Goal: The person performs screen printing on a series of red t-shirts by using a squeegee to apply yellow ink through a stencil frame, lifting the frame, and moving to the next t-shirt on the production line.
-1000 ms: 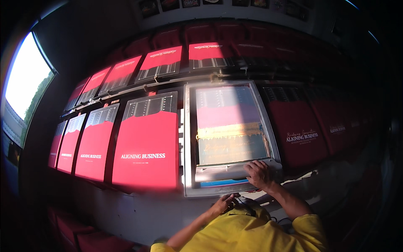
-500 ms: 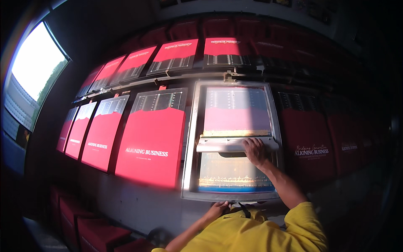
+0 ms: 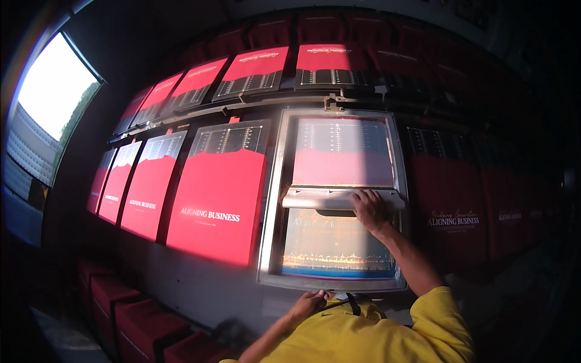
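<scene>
Gripping a long, pale, bar-shaped squeegee (image 3: 318, 198) near its right end with the curled fingers of the right hand (image 3: 370, 210). Laid crosswise over the middle of a silver-rimmed rectangular screen (image 3: 277, 181), between a sunlit red-and-black panel (image 3: 218, 187) on the left and a shaded dark-red panel (image 3: 448, 187) on the right. Bending the left hand's (image 3: 315, 299) fingers beside the near rim; cannot tell whether around anything.

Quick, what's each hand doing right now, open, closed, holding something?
Left hand: curled near the frame; whether it holds anything cannot be told.
Right hand: closed over the pale squeegee bar.
</scene>
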### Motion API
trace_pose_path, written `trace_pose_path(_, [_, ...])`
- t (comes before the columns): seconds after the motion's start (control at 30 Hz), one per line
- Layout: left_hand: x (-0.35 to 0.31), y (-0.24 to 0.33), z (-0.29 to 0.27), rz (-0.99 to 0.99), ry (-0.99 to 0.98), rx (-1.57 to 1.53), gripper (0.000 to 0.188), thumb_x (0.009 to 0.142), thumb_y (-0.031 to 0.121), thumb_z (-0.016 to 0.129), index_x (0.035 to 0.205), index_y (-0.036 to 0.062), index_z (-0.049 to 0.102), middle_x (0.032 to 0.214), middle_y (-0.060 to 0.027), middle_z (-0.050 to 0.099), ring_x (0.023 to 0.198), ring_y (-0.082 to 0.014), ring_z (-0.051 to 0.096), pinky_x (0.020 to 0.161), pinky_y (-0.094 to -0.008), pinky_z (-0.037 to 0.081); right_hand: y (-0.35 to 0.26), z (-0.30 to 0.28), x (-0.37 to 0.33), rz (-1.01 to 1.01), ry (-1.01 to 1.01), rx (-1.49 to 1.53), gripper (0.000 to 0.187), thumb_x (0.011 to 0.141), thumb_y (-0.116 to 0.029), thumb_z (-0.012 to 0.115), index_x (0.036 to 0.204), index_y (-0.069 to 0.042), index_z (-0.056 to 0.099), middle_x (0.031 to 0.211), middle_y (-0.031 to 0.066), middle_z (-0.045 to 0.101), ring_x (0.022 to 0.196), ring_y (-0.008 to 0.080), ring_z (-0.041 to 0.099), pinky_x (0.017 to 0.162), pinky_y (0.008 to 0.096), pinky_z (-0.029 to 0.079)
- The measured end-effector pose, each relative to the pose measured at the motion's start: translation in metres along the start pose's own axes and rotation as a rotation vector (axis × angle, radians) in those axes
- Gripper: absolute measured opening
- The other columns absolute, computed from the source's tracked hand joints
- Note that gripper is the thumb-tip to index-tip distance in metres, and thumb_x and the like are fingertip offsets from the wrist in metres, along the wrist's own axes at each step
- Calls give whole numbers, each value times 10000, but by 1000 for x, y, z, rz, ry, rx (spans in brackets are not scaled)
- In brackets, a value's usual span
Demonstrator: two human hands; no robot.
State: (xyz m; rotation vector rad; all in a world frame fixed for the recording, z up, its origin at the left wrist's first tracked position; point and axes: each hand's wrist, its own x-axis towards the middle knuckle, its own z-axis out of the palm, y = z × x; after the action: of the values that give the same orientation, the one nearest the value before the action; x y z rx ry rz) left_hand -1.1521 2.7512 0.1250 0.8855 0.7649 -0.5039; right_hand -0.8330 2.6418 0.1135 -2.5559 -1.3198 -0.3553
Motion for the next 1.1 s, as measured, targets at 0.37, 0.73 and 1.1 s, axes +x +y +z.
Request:
trace_pose_path(0.37, [8,-4,-15,2,-129,29,282,1075,268,436,944,66,584,703,22,480,572,-75,398,508,-215,322,24,-65,78,405,-753,423,418,573,-232,726,934,-21,744,776,165,712,734,276,702,696,379,538])
trace_pose_path(0.73, [18,-17,-31,151,-197,188,330,1076,292,429,1011,51,645,685,14,540,567,-80,460,513,-226,365,-112,-76,-116,20,-178,98,180,776,-166,678,910,-64,614,897,106,627,821,293,645,732,418,521])
trace_pose_path(1.1, [-1,108,-67,900,292,1872,398,718,117,631,1096,-7,601,1168,-208,571,1219,-358,469,989,-471,366,-108,-81,-134,64,-95,51,269,743,-72,659,1005,-48,603,1064,122,582,978,292,602,795,410,503])
